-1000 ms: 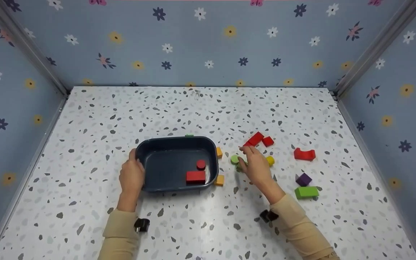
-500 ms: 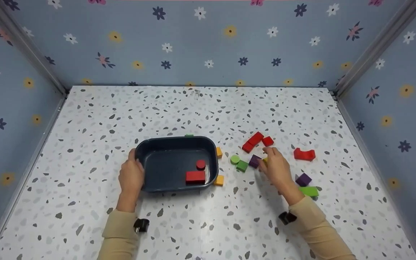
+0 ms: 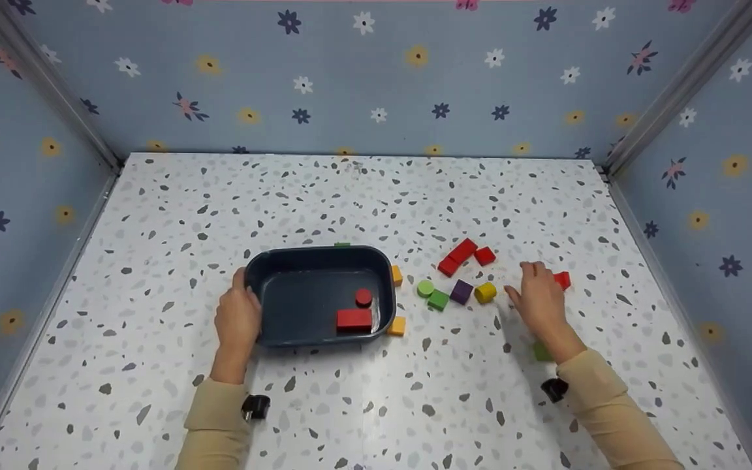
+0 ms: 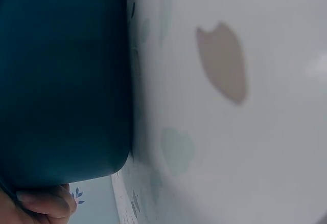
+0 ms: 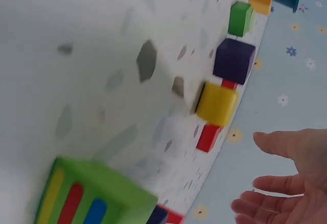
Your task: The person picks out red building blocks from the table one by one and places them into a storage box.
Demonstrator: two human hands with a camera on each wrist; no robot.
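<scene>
My left hand (image 3: 237, 316) grips the left side of a dark blue rectangular tub (image 3: 297, 300), its fingers against the outer wall. A red cylinder (image 3: 363, 297) and a red block (image 3: 354, 320) lie inside the tub. Over the right part of the table, my right hand (image 3: 541, 300) holds nothing, thumb and fingers spread apart. It partly covers a red arch-shaped block (image 3: 563, 281) in the head view. Below its wrist shows part of a green block (image 3: 542, 352), whose coloured stripes appear in the right wrist view. A yellow cylinder (image 3: 485, 292) stands just left of the thumb.
Left of the yellow cylinder lie a purple cube (image 3: 461, 292), a green cube (image 3: 438, 300) and a light green cylinder (image 3: 425, 288). Red blocks (image 3: 463, 250) sit behind them. Orange blocks (image 3: 397, 326) flank the tub's right side. Flowered panels (image 3: 376, 78) enclose the speckled table (image 3: 363, 202).
My right hand has moved rightward, from above the green pieces past the yellow cylinder to the red arch block. The left hand and the tub have stayed in place.
</scene>
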